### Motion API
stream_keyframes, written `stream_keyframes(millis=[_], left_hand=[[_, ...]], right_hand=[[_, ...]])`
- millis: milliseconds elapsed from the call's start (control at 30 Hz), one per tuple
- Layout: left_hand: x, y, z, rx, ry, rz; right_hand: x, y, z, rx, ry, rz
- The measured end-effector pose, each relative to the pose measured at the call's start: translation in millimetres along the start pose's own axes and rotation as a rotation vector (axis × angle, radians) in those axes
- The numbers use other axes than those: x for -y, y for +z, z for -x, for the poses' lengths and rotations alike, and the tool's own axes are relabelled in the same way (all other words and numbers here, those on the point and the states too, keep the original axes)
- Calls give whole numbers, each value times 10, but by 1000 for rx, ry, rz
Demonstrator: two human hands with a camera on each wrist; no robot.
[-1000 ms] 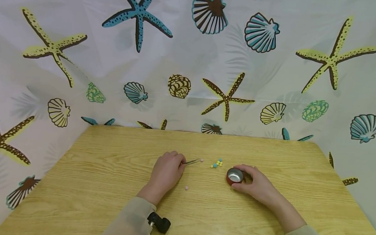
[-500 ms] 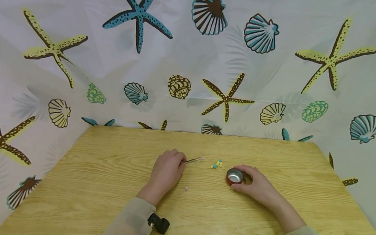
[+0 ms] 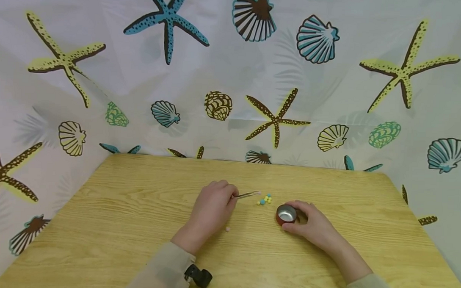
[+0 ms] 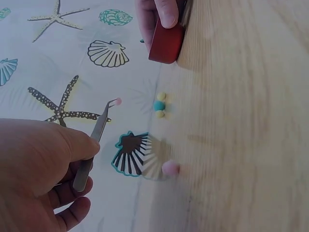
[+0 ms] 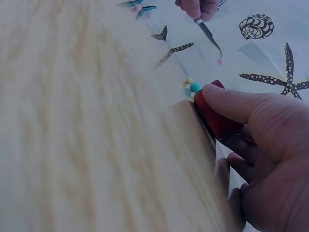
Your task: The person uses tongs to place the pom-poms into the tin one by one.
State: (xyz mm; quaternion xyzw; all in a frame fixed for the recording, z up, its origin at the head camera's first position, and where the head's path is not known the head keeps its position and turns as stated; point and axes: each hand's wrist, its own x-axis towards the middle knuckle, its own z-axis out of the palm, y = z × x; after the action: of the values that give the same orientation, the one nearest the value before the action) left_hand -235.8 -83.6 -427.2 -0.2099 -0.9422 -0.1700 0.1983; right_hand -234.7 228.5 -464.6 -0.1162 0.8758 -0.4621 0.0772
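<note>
My left hand (image 3: pixel 216 207) pinches a pair of bent-tip metal tweezers (image 4: pixel 99 130) between thumb and fingers. At the tweezers' tip is a small pink ball (image 4: pixel 118 101), held up above the table in both wrist views. With thumb and fingers my right hand (image 3: pixel 316 225) grips a small round red tin (image 3: pixel 286 215) by its sides. The tin stands upright on the table, its silvery inside facing up. Between the hands lies a cluster of small yellow and blue balls (image 3: pixel 262 202). Another pink ball (image 4: pixel 170 167) rests on the table near my left wrist.
The wooden table (image 3: pixel 136 225) reaches back to a white cloth (image 3: pixel 194 75) printed with starfish and shells, which also hangs at both sides. A black wrist camera (image 3: pixel 199 276) is strapped over my left sleeve.
My left hand has moved right and slightly away from me, carrying the tweezers and pink ball up near the cluster. The right hand and tin stay in place.
</note>
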Motion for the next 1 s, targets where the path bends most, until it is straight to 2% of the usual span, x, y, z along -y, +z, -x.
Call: stream_keyframes(millis=[233,500,633,1000], left_hand=[[-192,-18,-43,21,41,18],[-388,62,-25,66,62,-15],[-432,107,-16,72,82,-25],[-498,172,-5,94,100,-65]], right_hand=[[7,9,-12,-10,-16,7],[-17,12,-16,-14,-49,4],[-18,11,-27,-8,-70,2],[-11,12,-26,-14,-54,-4]])
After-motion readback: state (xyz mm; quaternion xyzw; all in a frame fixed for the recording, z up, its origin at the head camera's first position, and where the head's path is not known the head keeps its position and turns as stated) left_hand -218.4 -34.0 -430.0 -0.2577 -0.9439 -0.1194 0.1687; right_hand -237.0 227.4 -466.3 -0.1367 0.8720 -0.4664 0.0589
